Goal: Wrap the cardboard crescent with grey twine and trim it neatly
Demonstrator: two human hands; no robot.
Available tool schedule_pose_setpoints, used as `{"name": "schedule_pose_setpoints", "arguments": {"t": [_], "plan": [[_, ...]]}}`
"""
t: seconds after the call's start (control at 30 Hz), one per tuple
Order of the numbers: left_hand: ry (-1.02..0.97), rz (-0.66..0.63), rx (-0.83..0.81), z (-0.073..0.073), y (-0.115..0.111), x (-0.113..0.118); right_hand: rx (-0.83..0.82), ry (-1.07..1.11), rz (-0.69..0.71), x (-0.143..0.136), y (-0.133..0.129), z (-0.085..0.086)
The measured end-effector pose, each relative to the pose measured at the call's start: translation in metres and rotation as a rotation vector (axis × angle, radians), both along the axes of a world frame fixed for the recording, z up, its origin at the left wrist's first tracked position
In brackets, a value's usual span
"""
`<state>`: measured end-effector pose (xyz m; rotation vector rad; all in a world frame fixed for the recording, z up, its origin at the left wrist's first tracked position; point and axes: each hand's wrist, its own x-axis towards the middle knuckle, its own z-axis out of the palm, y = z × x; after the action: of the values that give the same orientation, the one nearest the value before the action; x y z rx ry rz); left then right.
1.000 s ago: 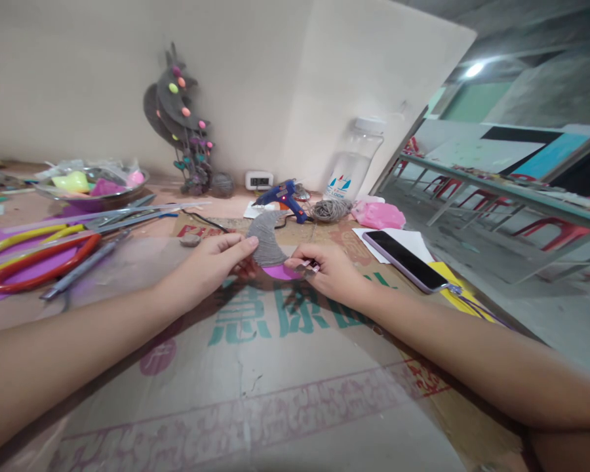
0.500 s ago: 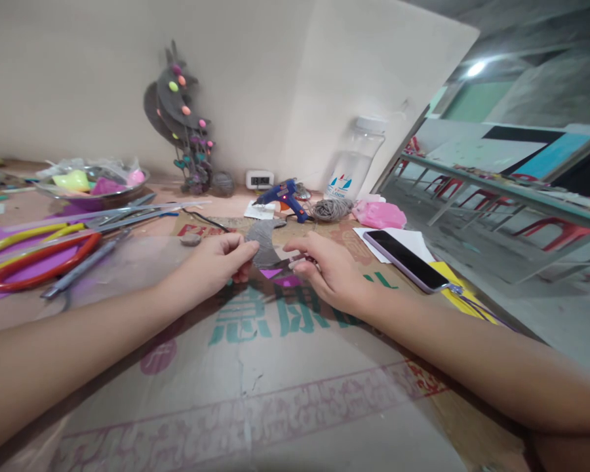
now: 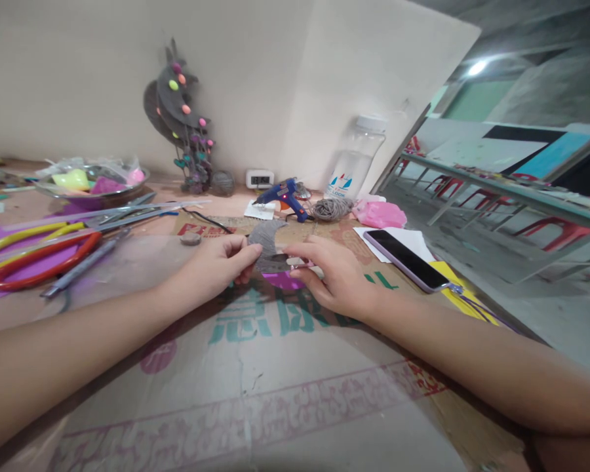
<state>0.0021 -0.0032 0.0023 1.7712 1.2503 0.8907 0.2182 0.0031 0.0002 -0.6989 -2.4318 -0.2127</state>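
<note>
One cardboard sheet [image 3: 177, 400] is spread under the work. Left hand [image 3: 222, 264] and right hand [image 3: 333, 274] are set close together over it. Grey crescent [image 3: 265, 240] is held between them, pinched narrowly by the left. Purple piece [image 3: 281, 280] is seen beneath its lower end. Small dark-bladed tool [image 3: 288, 261], type unclear, is gripped by right thumb and fingers. Since half a second ago, its blade has been shifted from the purple up to the crescent's lower edge; work seems centred there.

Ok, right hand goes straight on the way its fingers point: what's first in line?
Likely the grey crescent; the small tool in the right hand overlaps it in view, though depth leaves contact unclear.
</note>
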Motion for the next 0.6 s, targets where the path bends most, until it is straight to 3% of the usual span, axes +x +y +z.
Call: {"name": "schedule_pose_setpoints", "arguments": {"t": [0.2,0.6], "plan": [[0.009,-0.021,0.006,0.0001,-0.0001,-0.0003,0.128,-0.046,0.024,0.0001,0.0007,-0.0016],[0.025,-0.048,0.047,-0.0033,0.0028,-0.0019,0.137,-0.084,-0.022,-0.0043,-0.0002,-0.0029]]}}
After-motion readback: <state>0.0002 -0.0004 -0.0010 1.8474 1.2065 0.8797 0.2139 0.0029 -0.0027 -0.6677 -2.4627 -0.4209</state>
